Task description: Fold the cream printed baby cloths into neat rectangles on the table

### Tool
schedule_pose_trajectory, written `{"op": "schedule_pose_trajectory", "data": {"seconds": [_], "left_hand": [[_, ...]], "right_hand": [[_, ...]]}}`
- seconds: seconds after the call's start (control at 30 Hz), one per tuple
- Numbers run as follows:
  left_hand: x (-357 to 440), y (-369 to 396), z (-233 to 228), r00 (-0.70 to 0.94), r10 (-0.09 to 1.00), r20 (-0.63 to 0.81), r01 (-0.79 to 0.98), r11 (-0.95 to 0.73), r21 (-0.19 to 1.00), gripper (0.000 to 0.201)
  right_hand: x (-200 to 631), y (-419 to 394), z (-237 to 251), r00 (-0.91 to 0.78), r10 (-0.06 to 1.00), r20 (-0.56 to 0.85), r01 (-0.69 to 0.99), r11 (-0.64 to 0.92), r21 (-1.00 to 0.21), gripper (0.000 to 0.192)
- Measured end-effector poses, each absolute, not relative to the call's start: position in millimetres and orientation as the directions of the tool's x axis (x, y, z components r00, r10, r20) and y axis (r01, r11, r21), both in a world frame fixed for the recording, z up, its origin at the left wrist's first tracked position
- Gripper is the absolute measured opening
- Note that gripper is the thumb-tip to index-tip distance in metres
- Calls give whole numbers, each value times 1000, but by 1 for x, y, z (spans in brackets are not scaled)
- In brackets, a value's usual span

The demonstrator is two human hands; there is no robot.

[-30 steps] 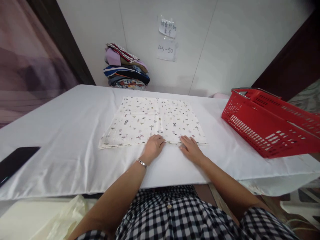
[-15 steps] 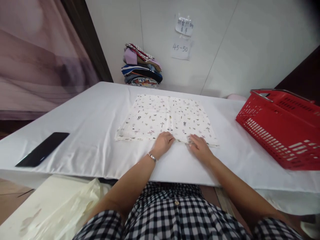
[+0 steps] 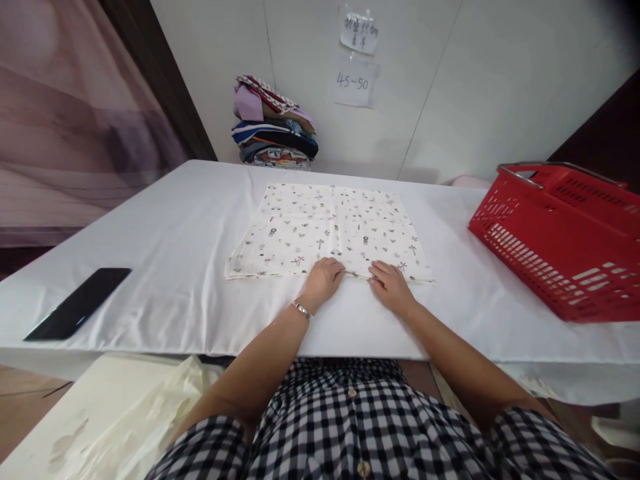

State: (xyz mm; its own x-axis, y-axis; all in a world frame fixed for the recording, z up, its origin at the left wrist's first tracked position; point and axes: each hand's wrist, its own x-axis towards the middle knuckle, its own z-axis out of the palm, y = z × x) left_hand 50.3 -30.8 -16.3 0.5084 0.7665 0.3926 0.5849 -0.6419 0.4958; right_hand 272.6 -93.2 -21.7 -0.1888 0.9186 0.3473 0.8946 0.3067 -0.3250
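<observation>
A white cloth (image 3: 295, 230) printed with small palm trees and animals lies folded in layers on the table, a crease running down its middle. At its near edge, just left of the crease, my left hand (image 3: 323, 281) is closed on the fabric, thumb and fingers pinching the edge. A short way to the right, my right hand (image 3: 393, 287) grips the same edge, fingers on top and thumb at the border. The thumb tip is partly hidden. Between the hands the edge is slightly raised.
The table has a white satin cover (image 3: 165, 240). A black phone-like slab (image 3: 77, 303) lies at its left. On the right stands a red plastic basket (image 3: 560, 247). Behind the table's far edge is a stack of folded fabrics (image 3: 275, 127) by the wall.
My right hand has moved slightly left along the cloth's near edge and its fingers have closed on it. My left hand stays at the same spot; the view has shifted a little.
</observation>
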Motion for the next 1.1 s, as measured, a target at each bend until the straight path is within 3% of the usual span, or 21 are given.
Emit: {"op": "schedule_pose_trajectory", "data": {"seconds": [0.53,0.7,0.93,1.1], "left_hand": [[49,-34,-14,530,754,389,630,-657,414,25],[49,-35,-13,548,755,361,630,-656,415,26],[50,-36,-13,518,771,372,623,-637,454,25],[34,-31,-12,458,809,368,629,-588,509,16]], "right_hand": [[253,-79,-21,-197,869,454,801,409,-436,23],[253,-80,-17,-226,886,405,828,394,-399,24],[233,-68,-11,-397,862,316,827,485,-285,26],[225,-60,-19,-370,868,332,833,468,-294,25]]}}
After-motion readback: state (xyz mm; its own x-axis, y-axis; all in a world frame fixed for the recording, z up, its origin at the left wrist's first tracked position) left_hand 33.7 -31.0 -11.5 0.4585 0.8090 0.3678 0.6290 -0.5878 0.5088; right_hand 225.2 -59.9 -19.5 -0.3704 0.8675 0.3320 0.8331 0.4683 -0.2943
